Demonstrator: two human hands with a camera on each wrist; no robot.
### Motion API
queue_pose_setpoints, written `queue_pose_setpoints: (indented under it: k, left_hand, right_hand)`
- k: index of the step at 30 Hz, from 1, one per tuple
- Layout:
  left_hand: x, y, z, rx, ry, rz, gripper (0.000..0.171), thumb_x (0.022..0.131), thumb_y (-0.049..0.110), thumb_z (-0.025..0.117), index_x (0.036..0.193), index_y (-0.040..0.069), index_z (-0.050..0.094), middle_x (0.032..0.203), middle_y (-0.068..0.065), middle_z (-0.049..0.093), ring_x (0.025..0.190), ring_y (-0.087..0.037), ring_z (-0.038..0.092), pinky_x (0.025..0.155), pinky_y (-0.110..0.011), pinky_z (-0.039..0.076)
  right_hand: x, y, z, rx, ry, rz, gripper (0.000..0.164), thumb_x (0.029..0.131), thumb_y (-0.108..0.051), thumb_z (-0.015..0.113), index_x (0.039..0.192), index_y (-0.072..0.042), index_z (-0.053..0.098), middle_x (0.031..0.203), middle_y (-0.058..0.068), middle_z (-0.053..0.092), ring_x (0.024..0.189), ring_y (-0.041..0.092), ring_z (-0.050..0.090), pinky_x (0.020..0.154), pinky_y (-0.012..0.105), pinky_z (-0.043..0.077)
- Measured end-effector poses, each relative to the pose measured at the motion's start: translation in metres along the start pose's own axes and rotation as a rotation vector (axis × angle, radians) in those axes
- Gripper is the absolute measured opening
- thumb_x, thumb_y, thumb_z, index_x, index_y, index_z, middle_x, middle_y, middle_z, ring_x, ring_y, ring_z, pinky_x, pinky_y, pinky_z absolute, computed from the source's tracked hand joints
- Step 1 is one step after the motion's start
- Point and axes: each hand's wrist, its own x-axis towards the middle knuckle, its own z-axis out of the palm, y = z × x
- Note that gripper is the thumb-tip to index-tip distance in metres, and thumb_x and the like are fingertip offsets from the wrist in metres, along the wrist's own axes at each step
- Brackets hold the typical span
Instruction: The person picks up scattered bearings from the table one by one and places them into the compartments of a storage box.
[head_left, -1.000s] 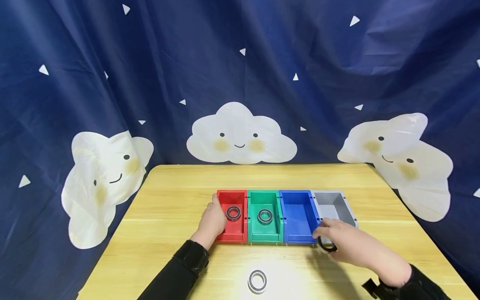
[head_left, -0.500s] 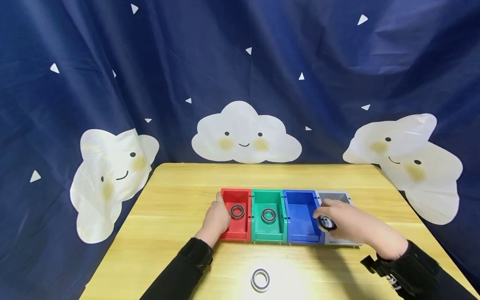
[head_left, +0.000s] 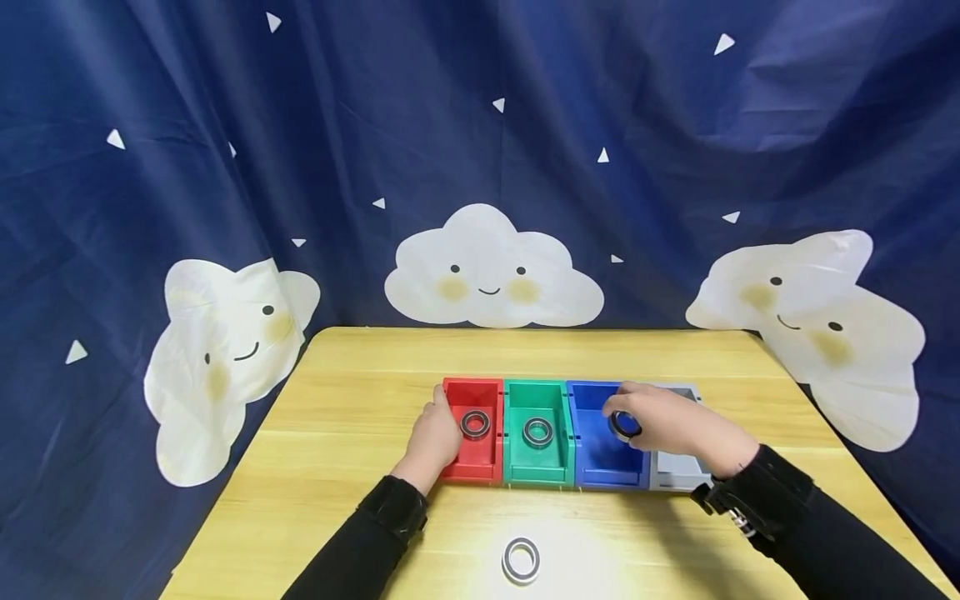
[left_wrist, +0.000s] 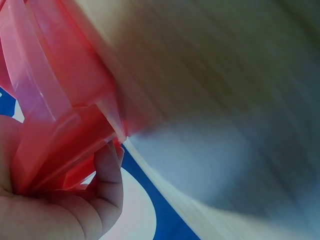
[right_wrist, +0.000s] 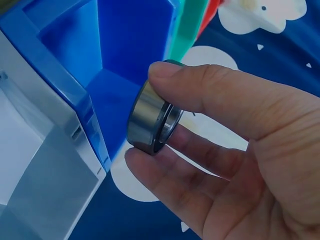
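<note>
My right hand (head_left: 667, 421) pinches a ring-shaped ball bearing (right_wrist: 145, 117) between thumb and fingertips, over the blue bin (head_left: 600, 468). In the right wrist view the bearing is tilted, its smooth metal side showing beside the bin's opening. My left hand (head_left: 431, 439) grips the outer side of the red bin (head_left: 472, 475); in the left wrist view its fingers (left_wrist: 107, 175) curl round the red plastic edge. One bearing (head_left: 475, 437) lies flat in the red bin, and another (head_left: 537, 445) lies in the green bin (head_left: 538, 476).
A grey bin (head_left: 678, 481) ends the joined row on the right, partly covered by my right hand and wrist. Nearer me on the wooden table (head_left: 360, 358) lies another bearing (head_left: 536, 560). A dark blue curtain (head_left: 480, 158) with clouds hangs behind the table.
My right hand has carried the bearing up and leftward, from the front of the grey bin to over the blue bin. The left hand keeps its grip on the red bin.
</note>
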Motion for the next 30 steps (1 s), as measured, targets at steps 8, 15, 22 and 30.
queue_pose_setpoints:
  k: [8,15,22,30]
  left_hand:
    - [-0.001,0.0,0.0,-0.004,-0.005,-0.003,0.077,0.092,0.005,0.064,0.154,-0.002,0.019,0.12,-0.024,0.056,0.1,-0.033,0.06,0.09,-0.049,0.053]
    - [-0.001,-0.001,0.0,0.0,0.003,-0.003,0.077,0.092,0.005,0.064,0.154,-0.002,0.02,0.118,-0.024,0.057,0.098,-0.033,0.06,0.088,-0.049,0.054]
    - [-0.002,0.0,0.0,0.003,0.009,0.012,0.075,0.093,0.006,0.063,0.153,-0.003,0.02,0.118,-0.025,0.057,0.1,-0.034,0.061,0.09,-0.049,0.053]
    - [-0.003,0.001,-0.002,0.051,0.041,0.054,0.071,0.092,0.005,0.061,0.152,-0.005,0.024,0.115,-0.027,0.059,0.1,-0.037,0.063,0.09,-0.05,0.053]
  right_hand:
    - [0.014,0.004,0.009,-0.003,0.012,-0.042,0.033,0.077,-0.003,0.083,0.108,-0.004,0.073,0.102,0.007,0.064,0.088,0.019,0.058,0.08,0.038,0.056]
    - [0.027,0.01,0.027,-0.016,-0.022,-0.017,0.033,0.077,-0.004,0.084,0.108,-0.005,0.073,0.105,0.007,0.065,0.091,0.022,0.06,0.083,0.041,0.056]
    - [0.036,0.011,0.041,-0.005,-0.063,0.014,0.034,0.076,-0.001,0.083,0.108,-0.006,0.072,0.103,0.006,0.062,0.085,0.018,0.054,0.079,0.038,0.056]
    - [0.041,0.011,0.054,-0.007,-0.036,0.042,0.035,0.074,-0.003,0.085,0.107,-0.006,0.073,0.1,0.008,0.063,0.085,0.019,0.058,0.081,0.042,0.057]
